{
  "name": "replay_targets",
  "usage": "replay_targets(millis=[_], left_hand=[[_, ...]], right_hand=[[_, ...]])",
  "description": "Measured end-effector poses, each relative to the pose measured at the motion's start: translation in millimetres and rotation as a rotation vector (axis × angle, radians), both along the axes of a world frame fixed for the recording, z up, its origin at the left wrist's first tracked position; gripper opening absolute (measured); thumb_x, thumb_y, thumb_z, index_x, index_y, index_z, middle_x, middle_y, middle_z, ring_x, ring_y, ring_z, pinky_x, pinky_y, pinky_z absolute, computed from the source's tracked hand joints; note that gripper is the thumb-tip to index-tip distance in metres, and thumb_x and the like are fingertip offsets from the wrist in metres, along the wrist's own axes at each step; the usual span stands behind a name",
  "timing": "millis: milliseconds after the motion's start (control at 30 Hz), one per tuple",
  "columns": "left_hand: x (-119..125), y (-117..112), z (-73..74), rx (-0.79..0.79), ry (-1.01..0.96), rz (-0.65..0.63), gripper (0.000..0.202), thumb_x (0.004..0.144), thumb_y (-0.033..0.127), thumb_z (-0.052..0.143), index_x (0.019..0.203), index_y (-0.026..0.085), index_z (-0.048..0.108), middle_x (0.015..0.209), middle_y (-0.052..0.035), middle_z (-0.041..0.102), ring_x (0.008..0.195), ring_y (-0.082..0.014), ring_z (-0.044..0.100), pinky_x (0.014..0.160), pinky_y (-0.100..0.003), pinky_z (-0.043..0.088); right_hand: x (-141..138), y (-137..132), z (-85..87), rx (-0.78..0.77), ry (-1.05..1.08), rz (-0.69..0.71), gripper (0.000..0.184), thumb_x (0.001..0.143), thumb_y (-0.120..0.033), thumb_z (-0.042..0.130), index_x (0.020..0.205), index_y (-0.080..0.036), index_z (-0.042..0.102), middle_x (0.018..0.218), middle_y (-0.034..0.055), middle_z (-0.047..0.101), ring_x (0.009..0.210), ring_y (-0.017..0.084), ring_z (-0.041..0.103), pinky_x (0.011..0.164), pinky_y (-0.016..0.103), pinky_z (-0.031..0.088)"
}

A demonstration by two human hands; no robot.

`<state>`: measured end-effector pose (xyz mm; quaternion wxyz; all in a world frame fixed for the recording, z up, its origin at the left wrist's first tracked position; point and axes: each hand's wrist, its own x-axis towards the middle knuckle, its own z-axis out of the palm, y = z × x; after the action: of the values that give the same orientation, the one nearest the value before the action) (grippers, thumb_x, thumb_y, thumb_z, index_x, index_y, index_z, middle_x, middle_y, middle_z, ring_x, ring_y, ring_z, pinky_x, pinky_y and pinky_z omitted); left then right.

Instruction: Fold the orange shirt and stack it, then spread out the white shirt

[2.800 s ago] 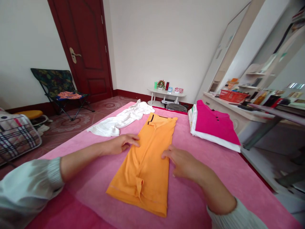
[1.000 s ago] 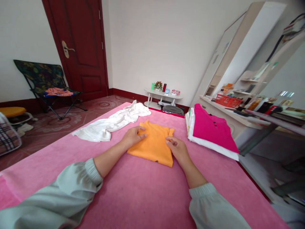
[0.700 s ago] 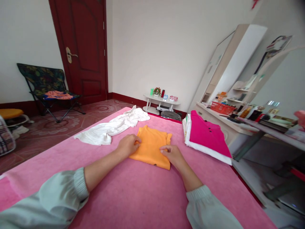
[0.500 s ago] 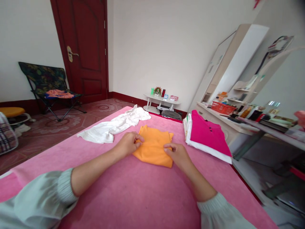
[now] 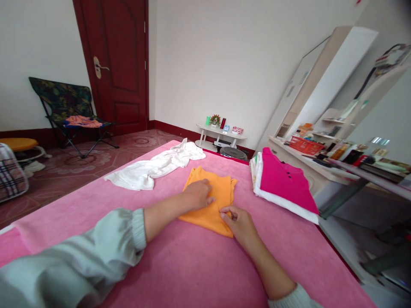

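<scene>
A folded orange shirt [image 5: 221, 190] lies in the middle of the pink bed cover [image 5: 199, 265]. My left hand [image 5: 199, 194] rests flat on top of the shirt, fingers stretched out toward the right. My right hand [image 5: 239, 220] is at the shirt's near right corner, its fingers pinched on the orange fabric edge. Both arms wear pale green sleeves.
A crumpled white garment [image 5: 150, 167] lies to the left of the orange shirt. A stack of folded clothes topped by a pink shirt [image 5: 285, 182] sits at the bed's right edge. Beyond stand a dresser with a red basket [image 5: 305, 145], a small white table [image 5: 221, 130], a folding chair [image 5: 69, 109] and a dark red door [image 5: 115, 64].
The long orange shirt has been folded into a small rectangle. In the last half second my left hand slid onto its top and my right hand moved to the near corner.
</scene>
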<state>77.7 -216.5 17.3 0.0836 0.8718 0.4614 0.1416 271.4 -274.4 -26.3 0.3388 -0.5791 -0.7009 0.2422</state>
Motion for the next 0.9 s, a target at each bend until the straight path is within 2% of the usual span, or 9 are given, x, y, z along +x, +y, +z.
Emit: replay_targets(millis=[100, 167, 267, 333, 467, 533, 633, 733, 900], left_hand=[[11.1, 22.0, -22.6, -0.002, 0.011, 0.068, 0.065, 0.084, 0.056, 0.047, 0.133, 0.012, 0.048, 0.145, -0.0184, 0.038, 0.134, -0.0331, 0.034, 0.11, -0.046, 0.025], [13.7, 29.9, -35.4, 0.022, -0.002, 0.078, 0.073, 0.086, 0.062, 0.038, 0.139, 0.011, 0.041, 0.15, -0.0181, 0.031, 0.14, -0.0324, 0.022, 0.113, -0.051, 0.013], [14.7, 31.4, -43.9, 0.052, -0.005, 0.077, 0.073, 0.088, 0.061, 0.033, 0.14, 0.01, 0.039, 0.151, -0.0183, 0.029, 0.141, -0.0312, 0.021, 0.114, -0.052, 0.009], [14.6, 30.5, -44.7, 0.063, -0.001, 0.08, 0.065, 0.091, 0.054, 0.031, 0.14, 0.012, 0.04, 0.15, -0.0165, 0.03, 0.141, -0.0292, 0.022, 0.114, -0.052, 0.012], [10.2, 40.3, -46.1, 0.058, -0.008, 0.114, 0.051, 0.096, 0.039, 0.023, 0.14, 0.019, 0.041, 0.152, -0.009, 0.03, 0.141, -0.0235, 0.021, 0.114, -0.047, 0.017], [5.2, 52.3, -47.6, 0.033, -0.016, 0.154, 0.051, 0.096, 0.039, 0.023, 0.14, 0.022, 0.04, 0.153, -0.0066, 0.027, 0.142, -0.0233, 0.018, 0.114, -0.046, 0.017], [-3.5, 71.2, -49.3, -0.012, -0.027, 0.223, 0.054, 0.094, 0.045, 0.026, 0.142, 0.023, 0.038, 0.154, -0.0069, 0.025, 0.143, -0.026, 0.015, 0.114, -0.046, 0.017], [-9.0, 81.7, -50.1, -0.029, -0.042, 0.268, 0.058, 0.093, 0.051, 0.027, 0.144, 0.025, 0.035, 0.154, -0.0076, 0.025, 0.142, -0.0269, 0.017, 0.114, -0.046, 0.016], [-9.8, 79.0, -49.9, -0.033, -0.041, 0.309, 0.063, 0.091, 0.055, 0.028, 0.145, 0.022, 0.031, 0.155, -0.0091, 0.021, 0.143, -0.026, 0.016, 0.114, -0.046, 0.014]], right_hand=[[0.5, -7.8, 5.3, -0.031, -0.038, -0.029, 0.024, 0.08, -0.029, 0.051, 0.088, -0.017, 0.07, 0.068, 0.0008, 0.062, 0.057, 0.014, 0.054, 0.055, 0.025, 0.041], [-2.6, -13.1, 13.4, 0.038, -0.145, -0.072, 0.023, 0.082, -0.028, 0.049, 0.088, -0.018, 0.07, 0.077, 0.0035, 0.064, 0.067, 0.017, 0.058, 0.064, 0.028, 0.045], [-16.2, -11.8, 27.6, 0.251, -0.309, -0.08, 0.027, 0.086, -0.029, 0.048, 0.102, -0.021, 0.068, 0.109, 0.0082, 0.063, 0.099, 0.022, 0.058, 0.087, 0.034, 0.044], [-28.1, -0.2, 32.1, 0.315, -0.349, 0.02, 0.038, 0.088, -0.035, 0.047, 0.12, -0.02, 0.059, 0.129, 0.0097, 0.054, 0.119, 0.023, 0.049, 0.101, 0.037, 0.037], [-35.8, 46.0, 20.9, 0.162, -0.464, 0.17, 0.06, 0.094, -0.048, 0.034, 0.144, -0.015, 0.034, 0.149, 0.0113, 0.034, 0.139, 0.023, 0.028, 0.114, 0.045, 0.018], [-27.5, 71.8, 10.1, 0.057, -0.558, 0.121, 0.062, 0.095, -0.05, 0.027, 0.145, -0.013, 0.03, 0.152, 0.0112, 0.027, 0.142, 0.024, 0.02, 0.114, 0.05, 0.012], [-10.8, 101.2, -1.9, -0.014, -0.65, 0.013, 0.064, 0.095, -0.051, 0.026, 0.146, -0.012, 0.029, 0.154, 0.0094, 0.022, 0.143, 0.026, 0.014, 0.114, 0.051, 0.012], [-2.3, 114.3, -5.8, -0.017, -0.681, -0.053, 0.066, 0.094, -0.052, 0.027, 0.146, -0.011, 0.029, 0.154, 0.0094, 0.024, 0.142, 0.025, 0.017, 0.114, 0.046, 0.015], [-4.2, 112.3, -6.6, -0.018, -0.673, -0.173, 0.069, 0.092, -0.056, 0.026, 0.146, -0.012, 0.029, 0.153, 0.0102, 0.025, 0.141, 0.024, 0.018, 0.114, 0.043, 0.016]])
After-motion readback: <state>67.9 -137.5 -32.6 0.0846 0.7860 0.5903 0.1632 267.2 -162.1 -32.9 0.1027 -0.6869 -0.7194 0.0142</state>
